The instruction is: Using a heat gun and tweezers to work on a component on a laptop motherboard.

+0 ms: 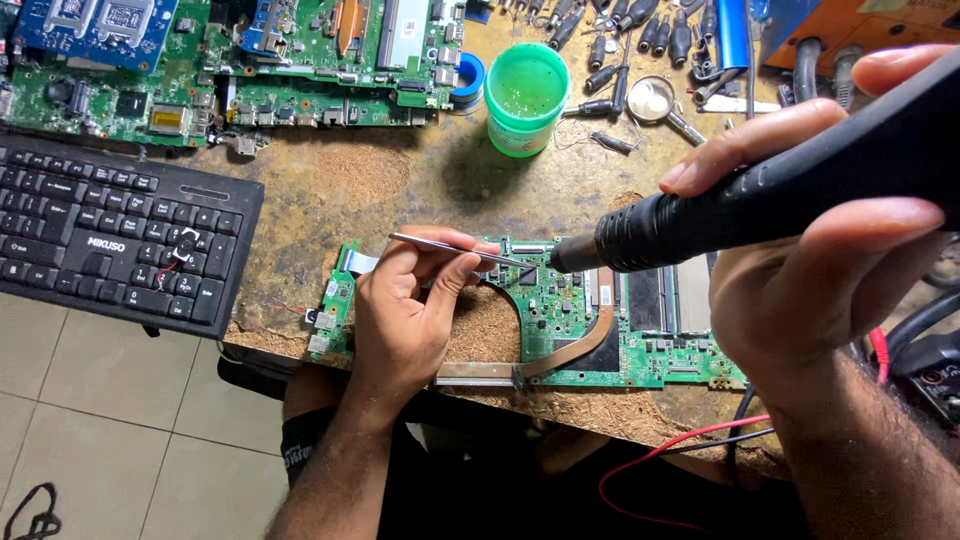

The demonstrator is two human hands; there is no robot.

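Standing near the back of the bench, a round green tub (527, 98) with its top open shows pale green paste inside; a white label wraps its lower side, and a small roll of blue tape (469, 78) sits just behind it. The left hand (405, 315) is pinched around thin metal tweezers (455, 248), whose tips rest on a green circuit board (590, 320) lying at the near edge of the bench. The right hand (800, 240) is wrapped around a thick black hot-air handle (770, 190), whose nozzle points down at the same spot on the board, close to the tweezer tips. A curved copper strip (575, 345) crosses the board, and a small green side board (335, 305) lies just left of the left hand. A black keyboard (120, 235) with a white word on its front edge lies on the left, overhanging the bench. More green and blue boards (230, 60) are stacked along the back, with a magnifying glass (655, 100) and a scatter of black plug tips (620, 40) nearby. The bench (380, 170) is worn, scuffed chipboard in brown and yellow, and pale floor tiles (110, 410) show below. A red wire (660, 455) hangs under the edge. The handle's rear end runs out of view at the right, and the orange thing (860, 30) in the far corner is cut off.
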